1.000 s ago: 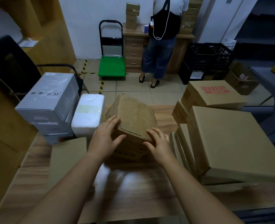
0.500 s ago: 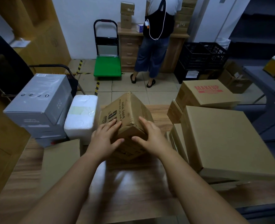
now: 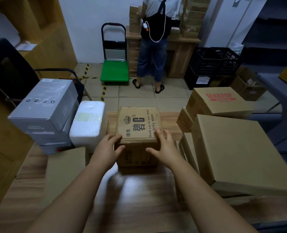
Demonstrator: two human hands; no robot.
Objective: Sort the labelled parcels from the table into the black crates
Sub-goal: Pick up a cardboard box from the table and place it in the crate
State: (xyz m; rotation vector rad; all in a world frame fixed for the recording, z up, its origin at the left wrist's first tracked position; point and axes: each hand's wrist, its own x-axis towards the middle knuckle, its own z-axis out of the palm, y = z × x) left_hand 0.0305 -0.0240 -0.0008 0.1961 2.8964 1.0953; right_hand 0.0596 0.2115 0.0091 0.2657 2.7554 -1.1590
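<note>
Across the middle of the desk [image 3: 139, 199] sits the brown baby-wipes carton [image 3: 137, 132], flat on its base between a white foam box [image 3: 88, 121] and stacked cartons; half a second ago it stood tipped on an edge. It looks stiff, scuffed, probably fairly light; best held at opposite sides. Left hand [image 3: 105, 148] and right hand [image 3: 164, 147] clasp its near corners, fingers spread.

Green platform trolley [image 3: 115, 71] parked at upper centre on tiled floor [image 3: 137, 98] with yellow-black tape. Person in jeans and black apron [image 3: 153, 47] stood facing wooden desk [image 3: 181, 47] at top. Black chair [image 3: 9, 71] seen at left edge. Wooden shelving [image 3: 43, 31] filled upper left.
</note>
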